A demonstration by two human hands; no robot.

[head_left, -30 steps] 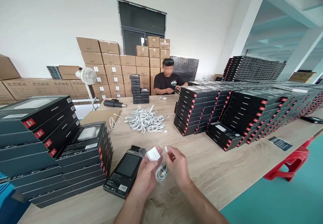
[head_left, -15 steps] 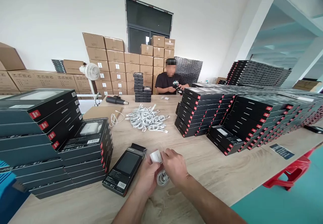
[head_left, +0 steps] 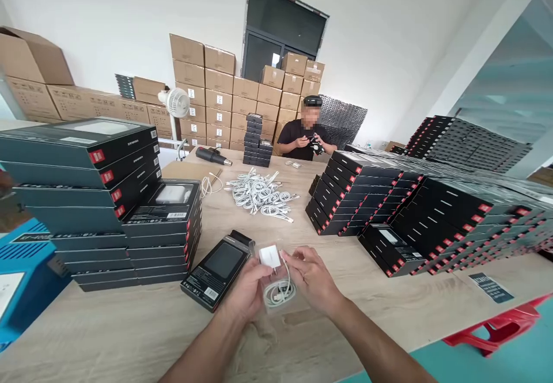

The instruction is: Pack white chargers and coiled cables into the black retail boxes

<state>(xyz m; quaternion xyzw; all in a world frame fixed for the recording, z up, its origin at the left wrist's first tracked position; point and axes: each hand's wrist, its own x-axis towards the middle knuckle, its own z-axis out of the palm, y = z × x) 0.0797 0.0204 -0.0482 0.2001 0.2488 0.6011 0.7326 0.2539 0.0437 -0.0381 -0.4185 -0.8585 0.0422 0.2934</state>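
Observation:
A clear plastic tray (head_left: 271, 309) is gripped along its left side by my left hand (head_left: 247, 289). Inside its upper part sits a white charger block (head_left: 270, 257), with my left thumb against it. Below the block lies a coiled white cable (head_left: 279, 294) in the tray. My right hand (head_left: 309, 273) pinches a strand of that cable beside the charger block. Just left of the hands, a black box (head_left: 218, 269) with a dark window rests on the table, its top flap open.
Stacked black boxes (head_left: 158, 222) stand at the left, more stacks (head_left: 345, 193) at the right. A pile of white cables (head_left: 259, 192), a heat gun (head_left: 213, 155) and a fan (head_left: 177, 103) are farther back. Across the table sits a person (head_left: 307, 135) holding a black item.
The view has turned left and tilted. The tray now faces upward more, showing the charger block and coiled cable together. My right fingers have moved from the block's side to the cable strand.

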